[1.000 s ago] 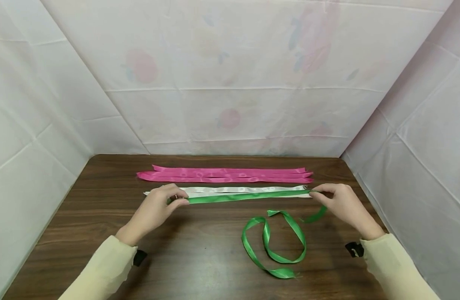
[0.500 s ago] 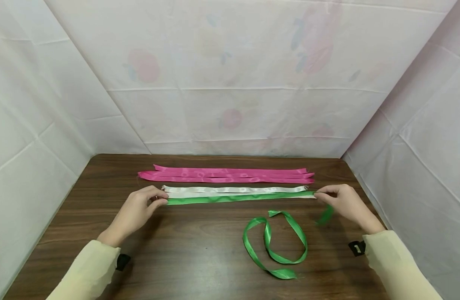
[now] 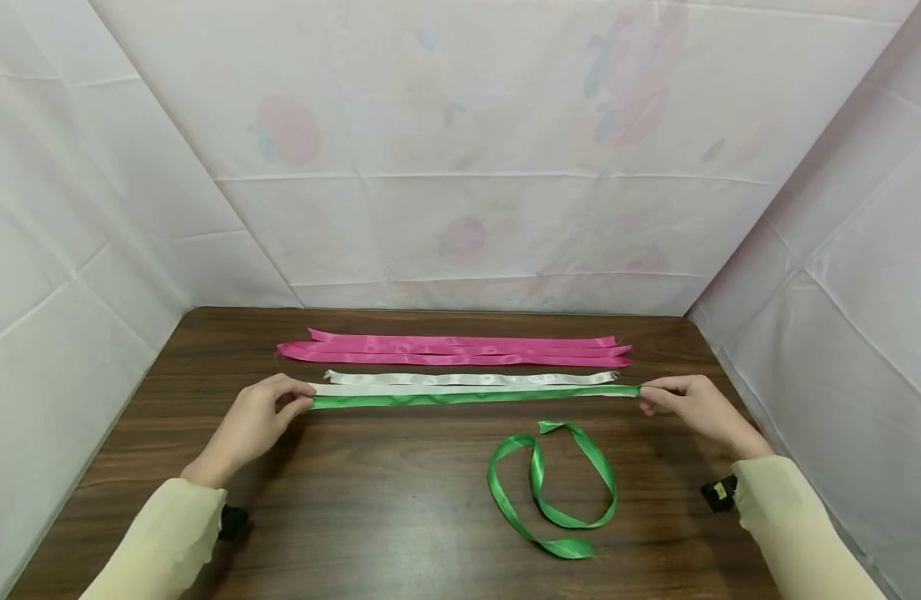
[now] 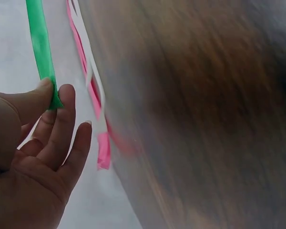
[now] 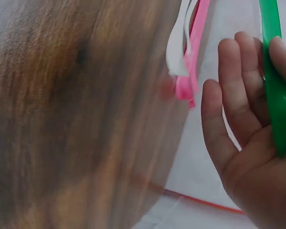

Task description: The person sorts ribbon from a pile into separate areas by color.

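Observation:
A green satin ribbon [image 3: 445,399] runs almost straight between my two hands, overlapping a white ribbon [image 3: 400,389] in the head view. My left hand [image 3: 253,421] pinches its left end between thumb and fingers; in the left wrist view the tip of the green ribbon [image 4: 42,45] pokes out below the thumb. At the other side my right hand [image 3: 700,410] pinches it near its right end. The right wrist view has a loose tail of the green ribbon [image 5: 280,105] lying down along the palm. A second white ribbon [image 3: 471,379] lies just behind.
Several pink ribbons [image 3: 452,350] lie side by side toward the back of the brown wooden table [image 3: 340,500]. Another green ribbon [image 3: 535,483] is loosely looped in front, right of the middle. White patterned cloth [image 3: 460,150] walls in the back and both sides.
My left hand has slid left along the green ribbon to its end. My right hand has shifted slightly right, and the tail hanging under it is out of sight in the head view.

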A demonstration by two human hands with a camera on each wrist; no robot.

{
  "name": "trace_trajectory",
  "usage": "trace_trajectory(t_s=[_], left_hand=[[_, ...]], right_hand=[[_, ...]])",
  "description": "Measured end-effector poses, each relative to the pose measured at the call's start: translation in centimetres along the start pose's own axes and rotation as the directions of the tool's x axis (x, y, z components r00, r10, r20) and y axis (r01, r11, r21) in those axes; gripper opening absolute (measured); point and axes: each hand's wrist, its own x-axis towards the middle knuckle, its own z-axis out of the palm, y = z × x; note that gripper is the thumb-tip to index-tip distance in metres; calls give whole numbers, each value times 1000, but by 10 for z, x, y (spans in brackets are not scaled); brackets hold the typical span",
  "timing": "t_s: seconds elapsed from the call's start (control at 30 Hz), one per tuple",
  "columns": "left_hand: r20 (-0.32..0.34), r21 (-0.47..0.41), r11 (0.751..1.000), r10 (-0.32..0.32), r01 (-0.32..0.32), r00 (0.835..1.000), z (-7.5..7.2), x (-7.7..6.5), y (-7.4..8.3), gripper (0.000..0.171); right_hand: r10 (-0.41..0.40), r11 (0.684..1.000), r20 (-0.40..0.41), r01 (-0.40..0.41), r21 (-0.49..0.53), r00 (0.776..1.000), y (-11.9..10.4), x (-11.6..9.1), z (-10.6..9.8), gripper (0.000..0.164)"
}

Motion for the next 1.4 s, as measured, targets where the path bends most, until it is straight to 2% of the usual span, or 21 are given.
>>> trace_trajectory(t_s=[0.13,0.63,1.4], left_hand=[[16,10,999,-38,38,999,1,1,-5,15],[38,-28,991,-130,131,991,9,4,-13,16],[100,-31,984,-171,175,980,12,1,-14,17]], right_hand=[[64,997,-1,-64,47,998,8,2,1,47],[192,976,-108,-202,-87,975,17,13,24,40],[289,927,-102,-305,-218,952,14,9,37,42]])
